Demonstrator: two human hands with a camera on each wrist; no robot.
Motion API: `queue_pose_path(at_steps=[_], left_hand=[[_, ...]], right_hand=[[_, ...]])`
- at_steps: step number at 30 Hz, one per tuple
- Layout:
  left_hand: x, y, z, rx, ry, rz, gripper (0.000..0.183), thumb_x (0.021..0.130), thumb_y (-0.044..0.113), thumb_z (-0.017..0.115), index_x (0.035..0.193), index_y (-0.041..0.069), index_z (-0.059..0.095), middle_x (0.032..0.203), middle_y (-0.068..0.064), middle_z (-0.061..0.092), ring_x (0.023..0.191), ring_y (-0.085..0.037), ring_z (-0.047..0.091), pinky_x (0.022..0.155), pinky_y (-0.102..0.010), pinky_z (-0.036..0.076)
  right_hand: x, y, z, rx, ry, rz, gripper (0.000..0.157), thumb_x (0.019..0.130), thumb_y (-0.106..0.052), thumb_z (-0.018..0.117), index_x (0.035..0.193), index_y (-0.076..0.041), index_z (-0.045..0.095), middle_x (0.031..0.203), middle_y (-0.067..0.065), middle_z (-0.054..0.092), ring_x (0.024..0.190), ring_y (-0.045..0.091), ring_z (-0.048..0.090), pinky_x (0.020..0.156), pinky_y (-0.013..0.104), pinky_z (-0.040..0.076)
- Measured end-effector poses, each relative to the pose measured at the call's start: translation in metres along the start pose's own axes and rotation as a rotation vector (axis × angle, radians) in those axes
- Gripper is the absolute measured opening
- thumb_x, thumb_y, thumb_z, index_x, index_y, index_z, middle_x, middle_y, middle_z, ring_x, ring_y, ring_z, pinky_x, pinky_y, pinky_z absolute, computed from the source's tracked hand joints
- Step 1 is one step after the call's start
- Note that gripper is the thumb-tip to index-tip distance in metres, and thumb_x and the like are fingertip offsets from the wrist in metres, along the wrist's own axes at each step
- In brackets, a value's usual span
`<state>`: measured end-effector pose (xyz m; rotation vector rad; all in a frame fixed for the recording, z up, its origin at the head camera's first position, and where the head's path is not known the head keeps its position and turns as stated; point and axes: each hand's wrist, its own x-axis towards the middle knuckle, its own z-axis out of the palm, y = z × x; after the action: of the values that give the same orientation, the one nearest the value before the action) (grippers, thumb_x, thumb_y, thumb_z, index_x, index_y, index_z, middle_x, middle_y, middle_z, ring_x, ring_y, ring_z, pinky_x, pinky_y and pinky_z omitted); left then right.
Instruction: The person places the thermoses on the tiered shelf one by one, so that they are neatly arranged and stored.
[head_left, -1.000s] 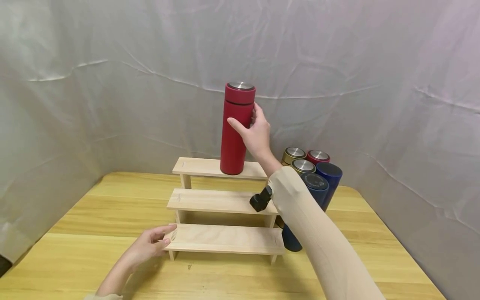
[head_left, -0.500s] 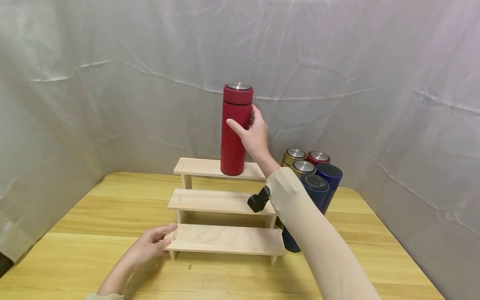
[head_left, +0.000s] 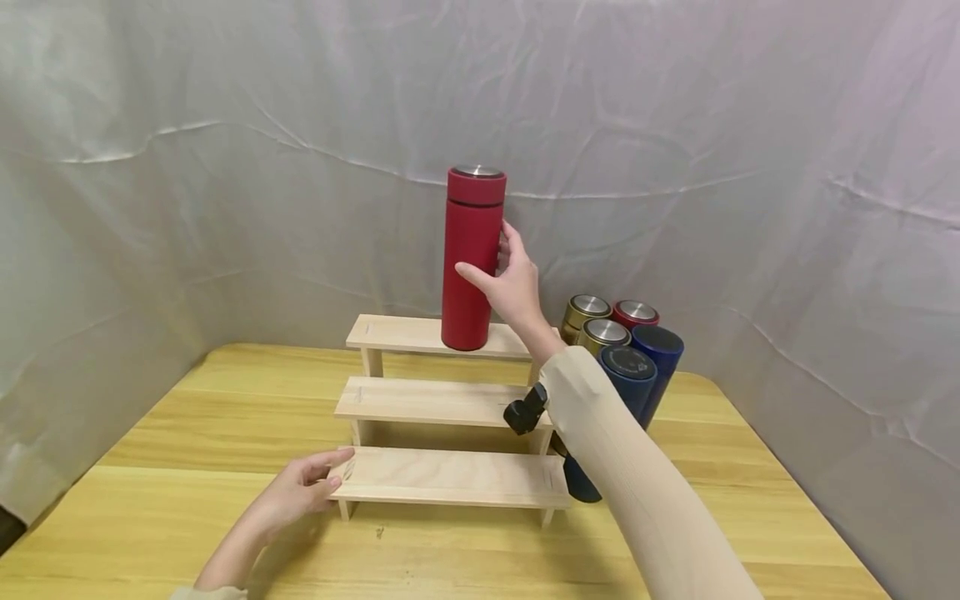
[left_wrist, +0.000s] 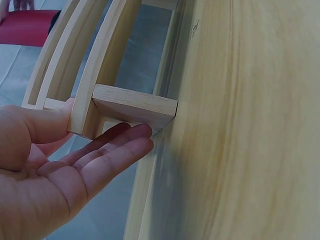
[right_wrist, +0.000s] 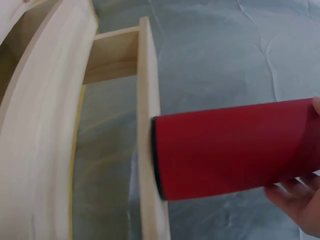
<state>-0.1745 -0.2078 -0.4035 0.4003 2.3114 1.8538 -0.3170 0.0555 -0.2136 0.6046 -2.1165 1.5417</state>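
In the head view, a tall red thermos flask (head_left: pixel 471 258) with a silver-topped lid stands upright on the top tier of a three-step wooden display stand (head_left: pixel 442 400). My right hand (head_left: pixel 513 279) holds it from the right, thumb across its front and fingers behind. The right wrist view shows the flask's dark base (right_wrist: pixel 157 160) right at the top board. My left hand (head_left: pixel 300 483) grips the left end of the lowest step. In the left wrist view its thumb (left_wrist: pixel 45 122) touches the board's end, while several fingers extend beside the short leg (left_wrist: pixel 135 105).
Several more flasks stand close together right of the stand: gold (head_left: pixel 588 308), red (head_left: pixel 636 313), and dark blue (head_left: pixel 630 375). My right sleeve covers part of them. A grey cloth (head_left: pixel 300 208) hangs behind the wooden table (head_left: pixel 187 450).
The red flask has shifted slightly left and now looks straighter on the top tier. My right hand has slid a little down its side. The left hand stays put.
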Motion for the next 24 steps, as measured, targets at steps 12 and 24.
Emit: queue_pose_path(at_steps=[12,24], left_hand=[[0.001,0.002,0.003,0.007,0.008,-0.011,0.046,0.09,0.002,0.048,0.13,-0.013,0.031,0.126,-0.038,0.031,0.102,-0.039,0.048,0.079,-0.046,0.047],[0.001,0.001,0.003,-0.002,0.008,-0.014,0.046,0.09,0.003,0.048,0.13,-0.013,0.031,0.125,-0.039,0.032,0.101,-0.038,0.05,0.078,-0.046,0.047]], right_hand=[[-0.017,0.021,-0.005,-0.112,-0.194,0.244,0.068,0.076,-0.039,0.069,0.131,-0.015,0.037,0.114,0.005,0.053,0.099,0.021,0.051,0.063,0.042,0.052],[-0.023,0.03,0.004,-0.043,-0.168,0.217,0.063,0.078,-0.028,0.07,0.129,-0.009,0.039,0.112,0.007,0.053,0.096,0.02,0.053,0.071,0.035,0.051]])
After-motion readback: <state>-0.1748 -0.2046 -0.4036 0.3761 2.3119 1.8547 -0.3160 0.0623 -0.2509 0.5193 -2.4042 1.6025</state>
